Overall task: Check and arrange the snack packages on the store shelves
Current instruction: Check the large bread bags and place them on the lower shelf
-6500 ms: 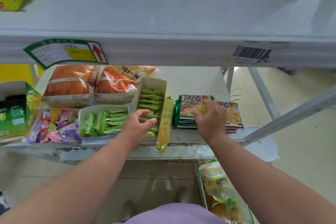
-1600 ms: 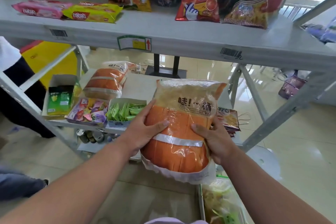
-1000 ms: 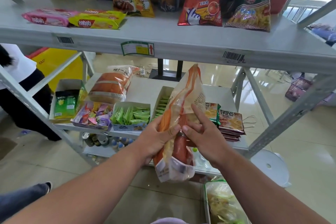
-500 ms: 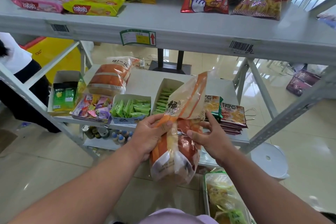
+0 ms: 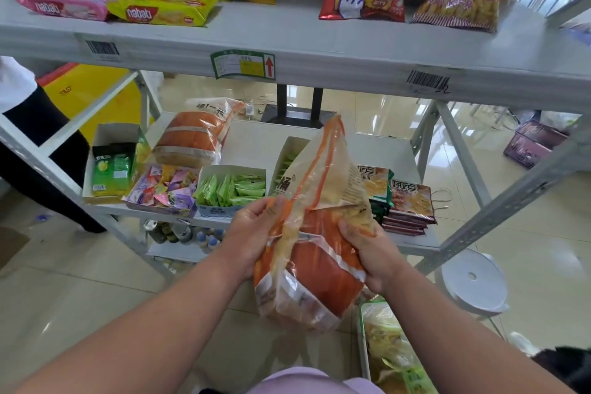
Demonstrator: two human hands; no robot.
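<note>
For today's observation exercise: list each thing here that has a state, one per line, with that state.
Bread bag: off the shelf, gripped by both hands.
Left hand: gripping the bag's side.
Right hand: gripping its other side.
Second bread bag: lying on the lower shelf.
Green sachet box: open, filled.

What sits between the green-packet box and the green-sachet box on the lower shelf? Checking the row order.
In the head view, a box of mixed colourful candies sits between the green-packet box and green-sachet box.

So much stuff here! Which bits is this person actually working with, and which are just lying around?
Part of the job:
bread bag, gripped by left hand and right hand
second bread bag on the lower shelf
green sachet box
candy box

Just lying about:
white stool
purple basket
yellow bin
</note>
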